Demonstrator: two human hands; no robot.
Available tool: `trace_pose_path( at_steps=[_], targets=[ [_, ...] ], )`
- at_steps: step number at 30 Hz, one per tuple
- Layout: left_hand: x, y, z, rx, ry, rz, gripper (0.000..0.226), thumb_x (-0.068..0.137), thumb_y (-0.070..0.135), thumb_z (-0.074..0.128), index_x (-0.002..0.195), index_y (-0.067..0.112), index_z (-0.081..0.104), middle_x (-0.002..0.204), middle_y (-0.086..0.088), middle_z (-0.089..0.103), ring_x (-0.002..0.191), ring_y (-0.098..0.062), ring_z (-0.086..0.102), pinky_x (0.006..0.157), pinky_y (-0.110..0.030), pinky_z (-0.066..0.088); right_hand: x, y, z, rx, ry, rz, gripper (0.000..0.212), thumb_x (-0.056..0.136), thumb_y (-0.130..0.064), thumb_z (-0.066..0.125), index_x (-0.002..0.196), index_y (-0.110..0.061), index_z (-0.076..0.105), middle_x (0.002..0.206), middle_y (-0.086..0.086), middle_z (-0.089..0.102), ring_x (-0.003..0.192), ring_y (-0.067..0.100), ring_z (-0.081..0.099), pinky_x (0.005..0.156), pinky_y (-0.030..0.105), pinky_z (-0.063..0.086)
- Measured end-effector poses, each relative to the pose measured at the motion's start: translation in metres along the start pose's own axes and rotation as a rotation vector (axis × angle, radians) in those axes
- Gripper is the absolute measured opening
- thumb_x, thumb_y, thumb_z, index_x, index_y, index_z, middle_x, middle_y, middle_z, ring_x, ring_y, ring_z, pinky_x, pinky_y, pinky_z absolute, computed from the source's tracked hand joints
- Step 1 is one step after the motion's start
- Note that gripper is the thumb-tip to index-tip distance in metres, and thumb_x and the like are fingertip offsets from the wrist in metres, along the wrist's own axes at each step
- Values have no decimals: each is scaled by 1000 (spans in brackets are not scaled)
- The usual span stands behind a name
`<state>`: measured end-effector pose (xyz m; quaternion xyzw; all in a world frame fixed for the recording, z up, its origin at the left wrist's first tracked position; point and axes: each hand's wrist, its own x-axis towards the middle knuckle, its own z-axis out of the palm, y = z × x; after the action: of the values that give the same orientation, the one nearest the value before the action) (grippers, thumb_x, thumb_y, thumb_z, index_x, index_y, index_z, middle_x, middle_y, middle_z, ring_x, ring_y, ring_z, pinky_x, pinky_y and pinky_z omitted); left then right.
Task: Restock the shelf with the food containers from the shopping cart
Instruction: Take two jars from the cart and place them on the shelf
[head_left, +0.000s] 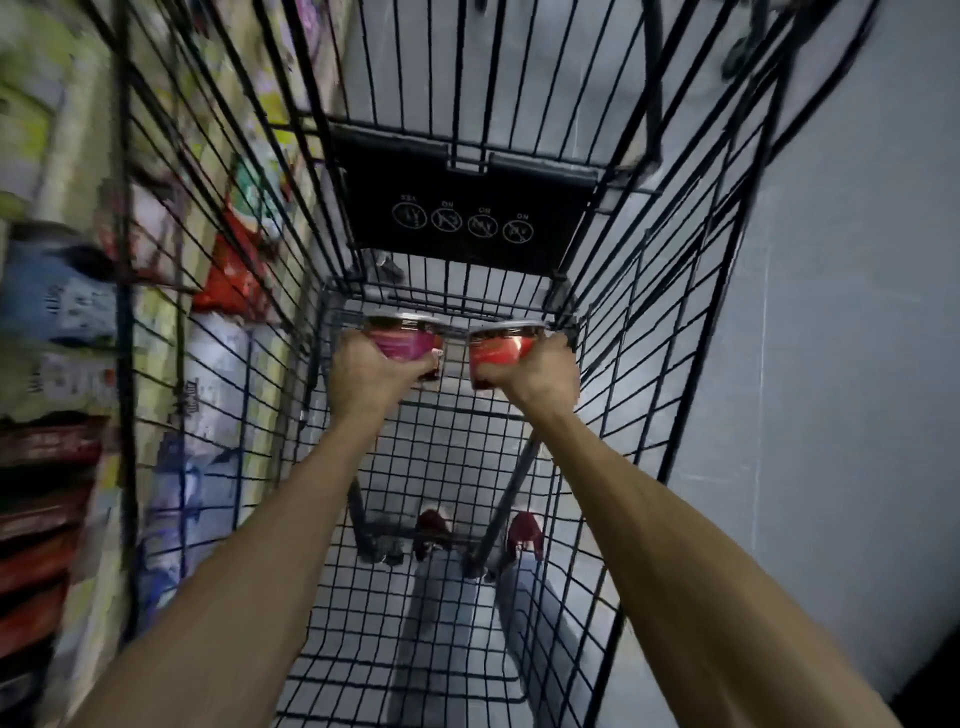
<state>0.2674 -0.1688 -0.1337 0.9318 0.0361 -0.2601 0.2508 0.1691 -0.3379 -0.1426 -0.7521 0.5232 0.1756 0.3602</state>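
Note:
Both arms reach down into a black wire shopping cart (670, 332). My left hand (366, 376) is closed around a pink food container (408, 340) with a silver rim. Beside it, my right hand (535, 376) grips a red food container (501, 345) of the same shape. The two containers are held upright, close together, above the cart's mesh floor (447, 467). No other containers show on that floor. The shelf (62, 322) stands to the left of the cart, blurred, filled with packaged goods.
A black fold-down child seat flap (467, 208) with warning icons hangs at the cart's far end. Through the mesh I see my legs in grey trousers and red shoes (524, 530). Grey floor (841, 312) lies to the right of the cart.

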Motion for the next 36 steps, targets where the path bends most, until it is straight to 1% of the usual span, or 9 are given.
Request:
trace_pose_path(
  at_steps=[3, 6, 8, 13, 16, 19, 26, 32, 36],
  targets=[
    [-30, 14, -45, -74, 92, 52, 91, 47, 82, 73, 110, 18, 61, 98, 3, 69, 88, -21, 68, 72, -34, 58, -13, -9, -15, -30, 7, -115, 131, 5, -96, 46, 111, -21, 64, 82, -8, 69, 60, 4, 68, 44, 25, 57],
    [-62, 28, -87, -171, 149, 76, 81, 52, 74, 80, 109, 19, 64, 100, 5, 71, 90, -16, 69, 77, -29, 56, -53, -34, -52, 5, 19, -226, 136, 8, -100, 46, 115, -18, 61, 86, -8, 68, 66, 3, 69, 53, 25, 60],
    [-87, 35, -114, -253, 182, 111, 73, 54, 70, 82, 108, 22, 66, 98, 12, 72, 89, -9, 69, 76, -23, 53, -84, -51, -78, 34, 10, -293, 130, 16, -97, 57, 117, -16, 56, 93, -7, 68, 74, 4, 69, 62, 26, 61],
    [-160, 46, -175, -395, 329, 101, 95, 56, 63, 86, 131, 18, 51, 121, 1, 67, 109, -17, 64, 92, -32, 51, -175, -91, -140, 76, 7, -558, 109, 29, -97, 62, 108, -22, 53, 92, -11, 67, 80, 1, 67, 72, 22, 57],
    [-210, 45, -203, -497, 410, 85, 96, 51, 67, 84, 129, 19, 53, 117, 7, 67, 105, -11, 65, 86, -30, 54, -226, -100, -170, 111, -41, -716, 86, 42, -78, 78, 104, -28, 46, 94, -10, 65, 84, 2, 67, 75, 22, 58],
    [-264, 37, -227, -559, 528, 49, 82, 59, 53, 88, 125, 19, 53, 113, 9, 65, 100, -9, 63, 76, -22, 46, -269, -106, -191, 111, -54, -877, 98, 45, -76, 82, 118, -20, 49, 105, -10, 66, 90, 6, 67, 81, 32, 60],
    [-391, -4, -263, -664, 813, -42, 78, 63, 50, 88, 126, 21, 51, 112, 13, 62, 101, -7, 61, 81, -25, 47, -370, -107, -206, 105, -170, -1126, 102, 50, -69, 89, 128, -15, 52, 113, -7, 67, 94, 7, 67, 83, 35, 60],
    [-500, -59, -283, -781, 1047, -120, 85, 45, 66, 77, 115, 29, 46, 102, 22, 60, 100, -9, 65, 88, -37, 56, -470, -106, -187, 90, -327, -1363, 91, 50, -60, 90, 122, -19, 54, 103, -11, 64, 82, -5, 62, 66, 5, 47],
    [-576, -111, -287, -816, 1213, -186, 95, 48, 66, 80, 126, 22, 49, 117, 7, 65, 108, -13, 65, 92, -44, 55, -545, -87, -161, 75, -418, -1493, 100, 46, -70, 87, 125, -19, 54, 111, -5, 69, 95, 11, 69, 82, 39, 59]
  ],
)
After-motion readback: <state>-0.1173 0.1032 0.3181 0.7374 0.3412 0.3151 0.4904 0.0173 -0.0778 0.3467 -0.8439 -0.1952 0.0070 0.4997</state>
